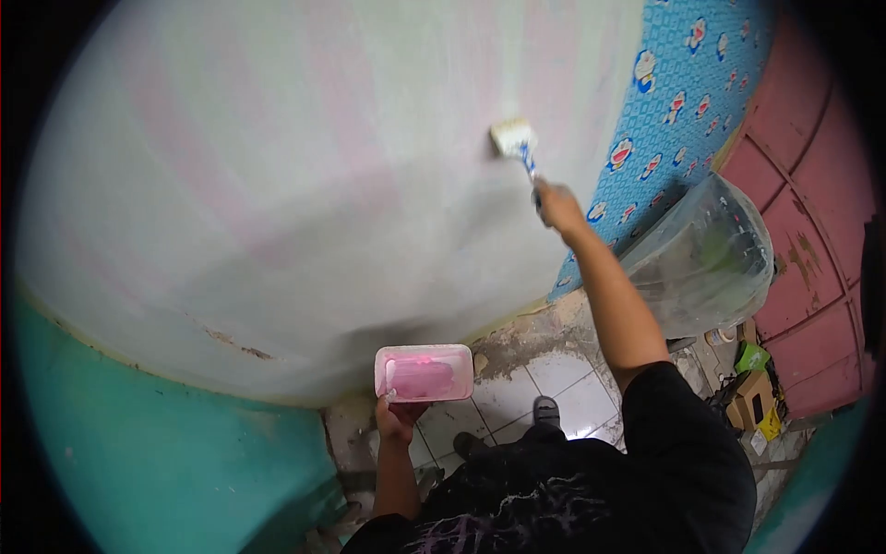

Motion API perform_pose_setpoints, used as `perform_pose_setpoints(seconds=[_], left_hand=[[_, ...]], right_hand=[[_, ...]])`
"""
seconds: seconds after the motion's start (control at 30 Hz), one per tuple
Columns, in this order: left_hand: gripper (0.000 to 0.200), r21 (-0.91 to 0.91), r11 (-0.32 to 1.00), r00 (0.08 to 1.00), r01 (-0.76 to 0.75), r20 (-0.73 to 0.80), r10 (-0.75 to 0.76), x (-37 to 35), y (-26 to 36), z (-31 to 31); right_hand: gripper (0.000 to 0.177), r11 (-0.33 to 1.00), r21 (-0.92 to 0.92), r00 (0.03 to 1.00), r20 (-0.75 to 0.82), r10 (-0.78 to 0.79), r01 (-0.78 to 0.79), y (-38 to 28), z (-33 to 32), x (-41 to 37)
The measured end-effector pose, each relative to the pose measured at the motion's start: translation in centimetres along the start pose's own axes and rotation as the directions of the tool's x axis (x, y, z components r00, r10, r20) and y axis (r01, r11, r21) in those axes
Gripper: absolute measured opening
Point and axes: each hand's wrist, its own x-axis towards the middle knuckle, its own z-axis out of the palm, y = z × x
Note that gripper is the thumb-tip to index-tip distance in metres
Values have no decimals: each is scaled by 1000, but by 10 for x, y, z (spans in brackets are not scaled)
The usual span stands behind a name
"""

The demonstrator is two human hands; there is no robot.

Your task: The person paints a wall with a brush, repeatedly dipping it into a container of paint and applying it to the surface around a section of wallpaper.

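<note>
My right hand (558,207) is closed round the handle of a paintbrush (513,138), arm stretched up and forward. The brush's pale, wide bristles are at the wall (305,185), which shows whitish paint with faint pink vertical streaks. Low in front of me, my left hand (397,417) grips a white rectangular tub (470,374) by its near left corner. Pink paint (420,377) coats the inside of the tub. Some of the left fingers are hidden beneath it.
Blue cartoon-patterned wallpaper (637,138) borders the painted wall on the right. Beside it stand a plastic-wrapped object (706,263) and a red panelled surface (803,231). A cardboard box (752,402) lies among clutter at lower right. A green wall (166,443) is at left, white floor tiles (508,395) below.
</note>
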Motion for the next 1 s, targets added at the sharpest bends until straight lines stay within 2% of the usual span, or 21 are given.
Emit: perform_pose_setpoints(seconds=[0.07, 0.1, 0.17, 0.27, 0.33, 0.37, 0.43, 0.5, 0.57, 0.6, 0.67, 0.77, 0.87, 0.93, 1.0], left_hand=[[46, -31, 999, 998, -9, -61, 7, -4, -13, -2], [48, -23, 1000, 995, -5, -103, 3, -8, -20, -3], [51, -4, 1000, 982, -1, -187, 0, -15, -31, 2], [59, -2, 999, 962, -52, -267, 49, -22, -56, 1], [60, -14, 999, 962, -47, -270, 41, -31, -62, 22], [60, -15, 999, 965, -48, -260, 43, -33, -62, 35], [62, -36, 994, 954, -102, -288, 87, -39, -65, 59], [64, -41, 988, 946, -147, -298, 128, -49, -70, 81], [66, -24, 984, 944, -176, -286, 162, -53, -74, 97], [67, -22, 983, 943, -184, -284, 170, -54, -76, 103], [68, -19, 981, 941, -194, -286, 180, -59, -83, 110], [69, -6, 986, 937, -164, -314, 154, -61, -92, 118], [69, 25, 994, 946, -111, -303, 113, -55, -100, 115], [69, 32, 994, 950, -105, -293, 110, -43, -104, 123], [69, 43, 995, 946, -89, -308, 98, -27, -106, 132]], right_hand=[[53, 994, -62, 994, 44, 96, -93, 94, 28, 9], [53, 962, -44, 956, 108, 272, -269, 140, 38, 6], [53, 914, -117, 907, 128, 402, -389, 243, 60, -3], [49, 724, -148, 696, 202, 689, -674, 338, 76, -23], [48, 838, -284, 845, 139, 517, -466, 427, 89, -22], [48, 790, -205, 787, 119, 606, -578, 434, 92, -19], [46, 868, -171, 848, 194, 493, -466, 394, 82, -9], [42, 924, -68, 914, 135, 382, -376, 316, 62, 4], [45, 878, 60, 866, 210, 454, -474, 237, 27, 11], [44, 879, 130, 872, 259, 416, -458, 215, 8, 11], [43, 861, 269, 878, 344, 333, -432, 191, -21, 8], [44, 787, 519, 930, 321, 181, -332, 190, -38, 14], [51, 971, 123, 969, 165, 186, -207, 237, -7, 28], [56, 966, -188, 965, 156, 211, -180, 317, 28, 34], [58, 873, -382, 904, 174, 391, -304, 352, 39, 23]])
